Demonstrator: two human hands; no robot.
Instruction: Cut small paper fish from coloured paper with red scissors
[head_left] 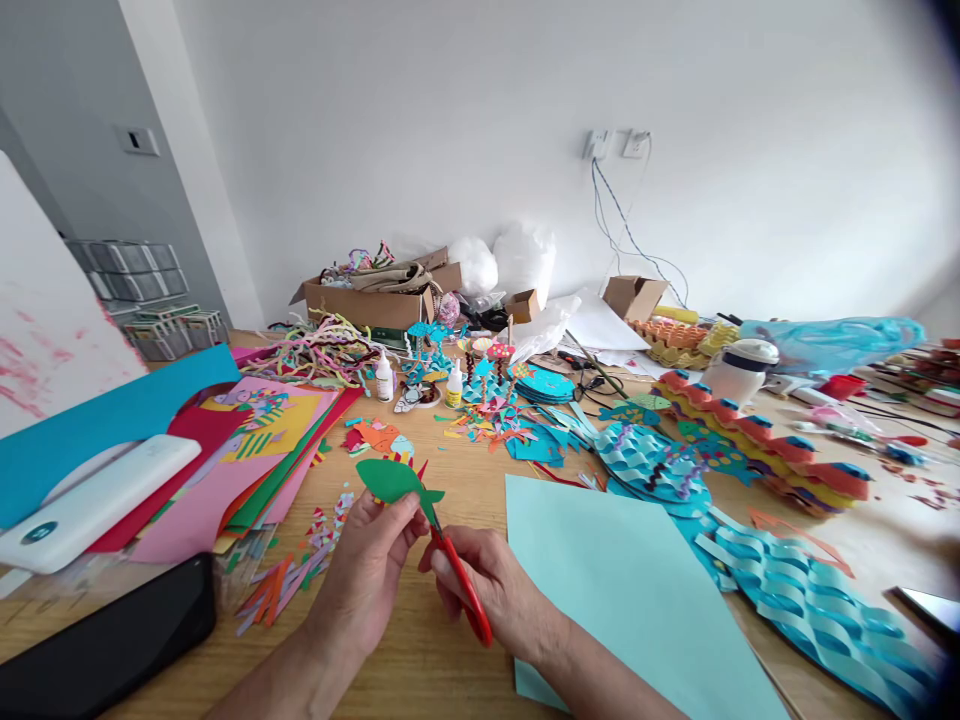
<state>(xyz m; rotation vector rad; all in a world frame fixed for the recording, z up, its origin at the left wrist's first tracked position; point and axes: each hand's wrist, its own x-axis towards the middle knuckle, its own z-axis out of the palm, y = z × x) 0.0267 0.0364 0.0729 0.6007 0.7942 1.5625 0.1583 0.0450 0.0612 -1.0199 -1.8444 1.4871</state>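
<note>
My left hand (pixel 381 542) pinches a green paper fish (pixel 390 481) by its lower edge near the tail. The fish's rounded body points left and its small forked tail points right. My right hand (pixel 491 578) is closed round a pair of red-handled scissors (pixel 466 592). The dark blades reach up to the fish's tail; whether they touch the paper I cannot tell. Just behind the fish, a red and yellow piece is partly hidden. Below and right of the scissors lies a pale turquoise sheet (pixel 600 580).
Coloured paper (pixel 225 460), a white device (pixel 105 500) and a black phone (pixel 112 640) lie at left. Paper strips (pixel 292 580) are beside my left hand. Glue bottles (pixel 384 378) and scraps stand behind. Woven blue paper pieces (pixel 817 600) and a painted egg-carton strip (pixel 772 440) lie at right.
</note>
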